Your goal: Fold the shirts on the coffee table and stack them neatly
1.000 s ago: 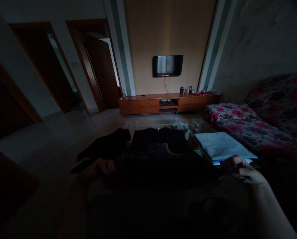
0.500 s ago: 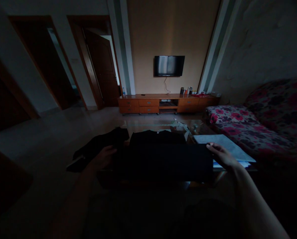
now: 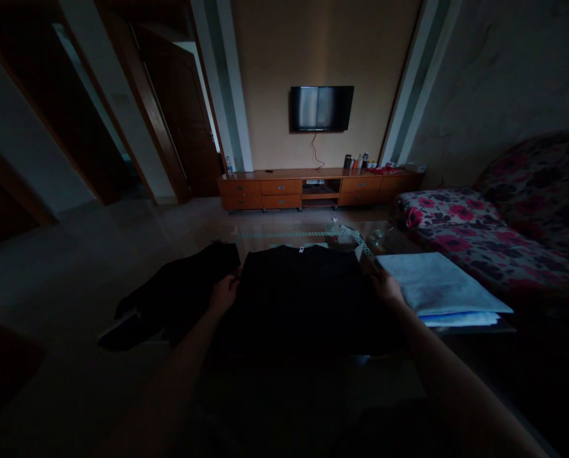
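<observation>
1. Black cloth garment with a small white neck label (image 3: 308,296) lies spread flat on a clear glass table with a pale key-pattern border (image 3: 284,234), its neckline toward the far side.
2. Bare left hand (image 3: 224,292) is at the garment's left edge, fingers partly curled; gloom hides whether they pinch the cloth.
3. Bare right hand (image 3: 387,287) is at the opposite edge, bent inward, fingertips too dark to tell their grip.
4. Another black, rumpled cloth piece (image 3: 182,280) lies just left of the left hand.
5. Pale, flat, folded sheet-like stack with blue showing beneath (image 3: 442,283) sits beside the right hand.
6. Farther out stand a floral-covered sofa (image 3: 456,210) and an orange-brown wooden cabinet (image 3: 282,191), below a black wall-mounted television (image 3: 321,108).
</observation>
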`<state>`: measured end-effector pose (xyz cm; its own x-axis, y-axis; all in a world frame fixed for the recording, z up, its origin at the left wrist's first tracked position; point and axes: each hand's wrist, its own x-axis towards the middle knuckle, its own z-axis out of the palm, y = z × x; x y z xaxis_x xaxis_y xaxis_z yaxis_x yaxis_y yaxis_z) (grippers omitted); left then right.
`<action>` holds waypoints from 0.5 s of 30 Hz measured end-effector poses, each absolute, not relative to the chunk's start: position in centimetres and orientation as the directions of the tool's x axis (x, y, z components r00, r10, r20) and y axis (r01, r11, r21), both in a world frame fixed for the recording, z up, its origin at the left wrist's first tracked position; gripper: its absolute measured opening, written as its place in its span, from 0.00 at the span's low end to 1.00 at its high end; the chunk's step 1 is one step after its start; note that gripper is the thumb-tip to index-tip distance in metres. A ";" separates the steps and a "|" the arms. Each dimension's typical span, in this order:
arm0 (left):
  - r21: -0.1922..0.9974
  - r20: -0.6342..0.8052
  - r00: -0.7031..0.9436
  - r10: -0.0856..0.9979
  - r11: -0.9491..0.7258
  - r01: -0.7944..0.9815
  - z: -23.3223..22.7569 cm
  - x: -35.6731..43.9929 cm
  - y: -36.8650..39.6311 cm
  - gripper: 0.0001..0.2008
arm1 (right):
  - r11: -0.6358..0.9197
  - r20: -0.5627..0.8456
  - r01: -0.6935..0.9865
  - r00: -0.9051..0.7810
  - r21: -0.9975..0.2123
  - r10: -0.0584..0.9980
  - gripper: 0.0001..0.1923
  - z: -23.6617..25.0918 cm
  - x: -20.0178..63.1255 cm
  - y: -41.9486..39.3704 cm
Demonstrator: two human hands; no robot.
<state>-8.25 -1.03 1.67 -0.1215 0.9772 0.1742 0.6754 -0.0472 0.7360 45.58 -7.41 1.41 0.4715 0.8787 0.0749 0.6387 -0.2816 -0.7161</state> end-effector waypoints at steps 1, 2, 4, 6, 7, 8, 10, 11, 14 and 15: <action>0.705 0.174 -0.107 0.979 -0.047 0.707 1.2 -8.1 -1.0 0.04 | -0.297 0.071 0.655 0.473 -0.695 0.878 0.14 1.0 45.5 -7.5; 0.656 0.174 -0.089 0.981 -0.048 0.753 0.8 -8.0 -1.0 0.05 | -0.312 0.065 0.668 0.475 -0.676 0.877 0.16 0.7 45.3 -7.6; 0.512 0.176 -0.046 0.983 -0.052 0.857 0.4 -7.8 -1.2 0.07 | -0.344 0.050 0.703 0.474 -0.622 0.879 0.18 0.4 45.0 -7.9; 0.360 0.192 -0.027 0.981 -0.045 0.932 0.6 -7.5 -1.7 0.09 | -0.370 0.069 0.766 0.471 -0.526 0.879 0.19 0.7 44.6 -8.3; 0.306 0.211 -0.026 0.977 -0.041 0.951 1.0 -7.3 -2.0 0.09 | -0.375 0.104 0.805 0.468 -0.461 0.878 0.20 1.1 44.3 -8.5; 0.262 0.239 -0.022 0.971 -0.043 0.964 1.4 -7.0 -2.3 0.10 | -0.373 0.152 0.843 0.458 -0.388 0.876 0.20 1.6 44.0 -8.7; 0.195 0.303 0.028 0.952 -0.091 0.977 2.6 -6.3 -3.2 0.12 | -0.324 0.230 0.909 0.386 -0.263 0.894 0.19 2.7 43.4 -9.1; 0.167 0.326 0.088 0.941 -0.149 0.975 3.2 -5.8 -3.7 0.11 | -0.275 0.237 0.936 0.325 -0.220 0.916 0.18 3.2 43.0 -9.4; 0.100 0.297 0.322 0.899 -0.365 0.926 4.4 -4.6 -5.5 0.13 | -0.120 0.131 0.980 0.141 -0.159 0.981 0.15 4.0 41.8 -10.3; 0.085 0.261 0.384 0.886 -0.418 0.905 4.5 -4.3 -6.2 0.14 | -0.096 0.081 0.984 0.109 -0.150 0.991 0.15 3.9 41.4 -10.8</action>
<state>-4.34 -6.15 4.51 0.3844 0.8855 0.2609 0.9046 -0.4177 0.0850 41.40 -10.77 3.90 0.1092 0.9908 0.0806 0.9839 -0.0962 -0.1505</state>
